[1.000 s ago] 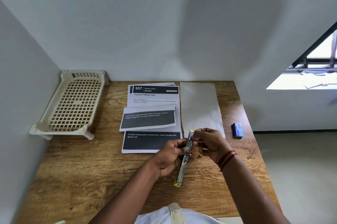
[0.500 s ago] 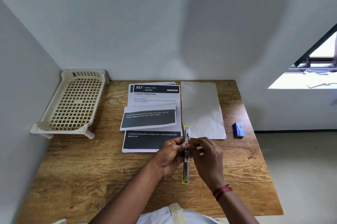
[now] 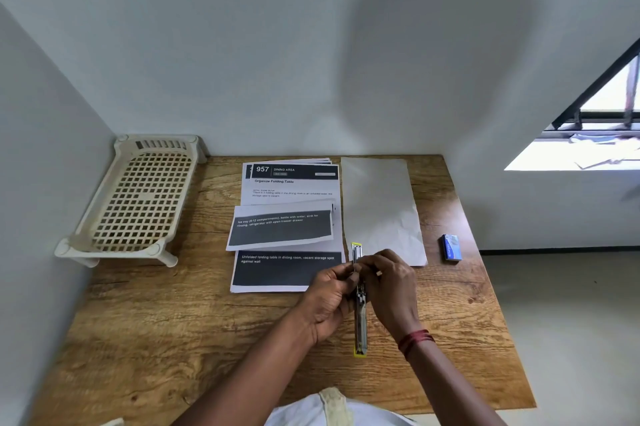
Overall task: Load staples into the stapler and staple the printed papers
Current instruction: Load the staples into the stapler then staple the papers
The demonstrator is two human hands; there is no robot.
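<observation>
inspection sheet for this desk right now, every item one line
surface: wooden table, grain and knots show, no spill seen
job's things: stapler opened out long, yellow at both ends, held between both hands; printed papers fanned in a loose pile at the back middle, one sheet folded over; blue box, likely staples, closed, near the table's right edge
clutter: blank sheet right of the papers; cream slotted tray on legs in the back left corner
grippers: left hand grips the stapler from its left; right hand pinches at its upper part, what it pinches is hidden
cables: nothing seen
surroundings: white walls at back and both sides; barred window at right
</observation>
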